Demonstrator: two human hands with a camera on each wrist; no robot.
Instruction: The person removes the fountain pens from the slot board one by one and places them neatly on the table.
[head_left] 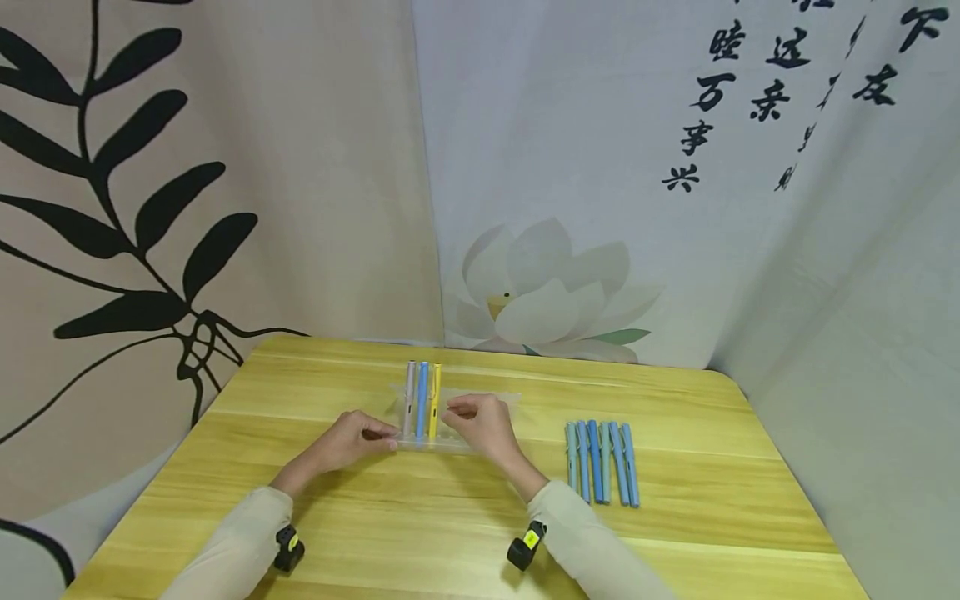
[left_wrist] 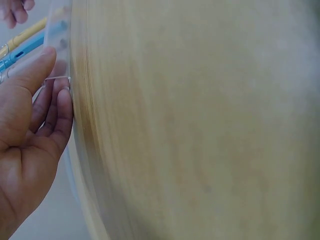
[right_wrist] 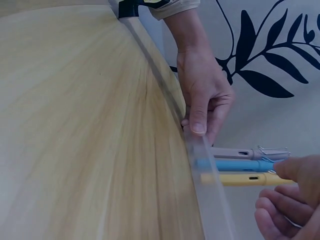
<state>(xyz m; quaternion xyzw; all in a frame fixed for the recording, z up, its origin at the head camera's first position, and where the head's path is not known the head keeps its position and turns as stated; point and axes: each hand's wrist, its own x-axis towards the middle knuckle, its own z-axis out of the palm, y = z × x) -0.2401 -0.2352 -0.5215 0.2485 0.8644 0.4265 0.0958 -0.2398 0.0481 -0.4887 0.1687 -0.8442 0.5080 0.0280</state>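
Observation:
A clear plastic pen holder (head_left: 457, 447) lies on the table, with a grey-pink pen (head_left: 408, 400), a blue pen (head_left: 422, 402) and a yellow pen (head_left: 435, 402) side by side at its left part. My left hand (head_left: 358, 439) pinches the holder's left end between thumb and fingers, also seen in the left wrist view. Just right of the yellow pen is my right hand (head_left: 483, 423), its fingers loosely bent with nothing visible between them. In the right wrist view, the right thumb (right_wrist: 290, 169) overlaps the yellow pen's clip end; whether it touches is unclear.
Several blue and green pens (head_left: 600, 462) lie in a row on the wooden table (head_left: 420, 533), to the right of the right forearm. Behind the table's back edge hangs a printed curtain (head_left: 337, 208).

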